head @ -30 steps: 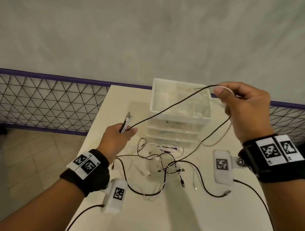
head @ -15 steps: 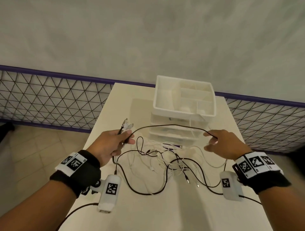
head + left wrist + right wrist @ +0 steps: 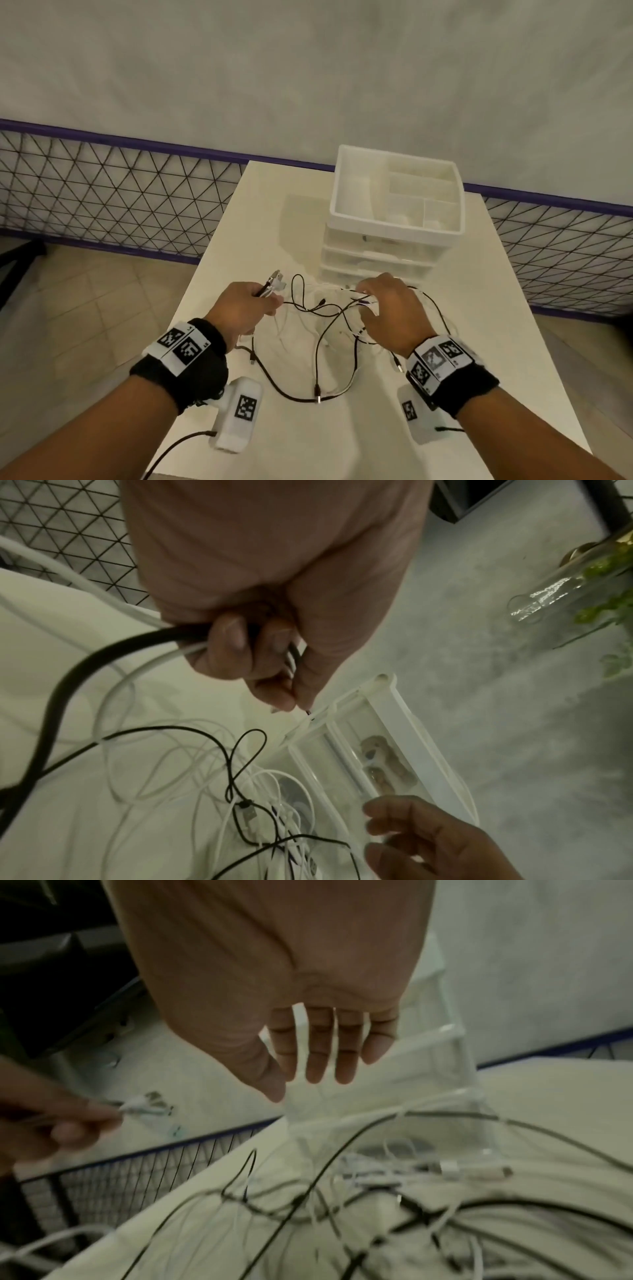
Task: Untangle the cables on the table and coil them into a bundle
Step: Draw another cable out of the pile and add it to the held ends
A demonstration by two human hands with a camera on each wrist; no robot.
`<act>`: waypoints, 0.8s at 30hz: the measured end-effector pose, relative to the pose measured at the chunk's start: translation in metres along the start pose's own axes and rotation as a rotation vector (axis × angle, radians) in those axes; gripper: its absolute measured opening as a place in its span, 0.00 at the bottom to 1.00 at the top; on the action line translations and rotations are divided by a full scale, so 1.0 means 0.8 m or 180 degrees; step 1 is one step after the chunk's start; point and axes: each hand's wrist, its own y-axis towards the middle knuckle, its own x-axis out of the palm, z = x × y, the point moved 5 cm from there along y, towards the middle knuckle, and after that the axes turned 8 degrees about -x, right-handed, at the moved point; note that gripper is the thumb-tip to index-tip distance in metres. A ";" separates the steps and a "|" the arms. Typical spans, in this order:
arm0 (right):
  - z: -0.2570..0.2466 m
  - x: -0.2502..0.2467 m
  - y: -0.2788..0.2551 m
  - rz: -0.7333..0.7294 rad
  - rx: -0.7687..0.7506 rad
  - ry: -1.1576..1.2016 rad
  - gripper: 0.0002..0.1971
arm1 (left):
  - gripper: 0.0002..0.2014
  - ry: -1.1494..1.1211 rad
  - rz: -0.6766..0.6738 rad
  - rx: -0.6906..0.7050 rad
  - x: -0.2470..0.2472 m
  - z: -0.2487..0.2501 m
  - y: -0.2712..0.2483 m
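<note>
A tangle of thin black and white cables [image 3: 329, 329] lies on the white table [image 3: 274, 192] in front of a drawer unit. My left hand [image 3: 270, 301] grips a black cable and a white one near their ends, and the plugs [image 3: 275, 279] stick out past the thumb. The left wrist view shows the fingers [image 3: 236, 642] curled round both cables [image 3: 68, 680]. My right hand [image 3: 370, 301] hovers over the right side of the tangle. In the right wrist view its fingers [image 3: 318, 1064] are straight and hold nothing above the cables [image 3: 377, 1183].
A white plastic drawer unit [image 3: 394, 205] with an open compartment tray on top stands just behind the tangle. A wire mesh fence [image 3: 102, 192] runs past the table's far and left edges. A glass vase with a plant [image 3: 565, 593] shows in the left wrist view.
My right hand let go of the black cable it held up high and came down to the tangle. The left hand lowered slightly, still holding the cable ends.
</note>
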 end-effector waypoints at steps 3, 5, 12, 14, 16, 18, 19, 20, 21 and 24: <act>-0.020 0.059 0.001 -0.0860 -0.0522 -0.0142 0.21 | 0.11 -0.0123 -0.0034 -0.0029 0.002 -0.009 0.000; -0.029 0.096 -0.002 -0.1336 -0.0730 -0.0640 0.23 | 0.11 -0.0173 -0.0087 -0.0037 0.006 -0.012 -0.003; -0.017 0.089 0.018 -0.0659 -0.0348 -0.1077 0.11 | 0.10 -0.0921 0.0010 -0.0016 -0.009 -0.014 -0.011; -0.014 0.064 0.026 -0.0495 -0.0418 -0.0909 0.10 | 0.09 -0.1101 0.0044 -0.0055 -0.016 -0.014 -0.011; -0.011 0.058 0.030 -0.0771 -0.0523 -0.0892 0.12 | 0.08 -0.1142 0.0040 -0.0068 -0.016 -0.012 -0.010; -0.006 0.071 0.025 -0.1175 -0.0356 -0.0768 0.19 | 0.08 -0.1172 -0.0039 -0.0060 -0.008 -0.007 -0.013; -0.001 0.084 0.018 -0.1401 -0.0180 -0.0748 0.22 | 0.09 -0.1192 -0.0107 -0.0058 -0.001 -0.004 -0.014; 0.004 0.097 0.010 -0.1609 -0.0066 -0.0861 0.23 | 0.10 -0.1221 -0.0174 -0.0061 0.006 -0.001 -0.017; 0.007 0.109 0.002 -0.1770 -0.0047 -0.1081 0.23 | 0.11 -0.1245 -0.0227 -0.0059 0.012 0.001 -0.019; 0.008 0.109 -0.009 -0.1521 -0.0157 -0.1555 0.15 | 0.12 -0.1302 -0.0248 -0.0023 0.020 0.002 -0.022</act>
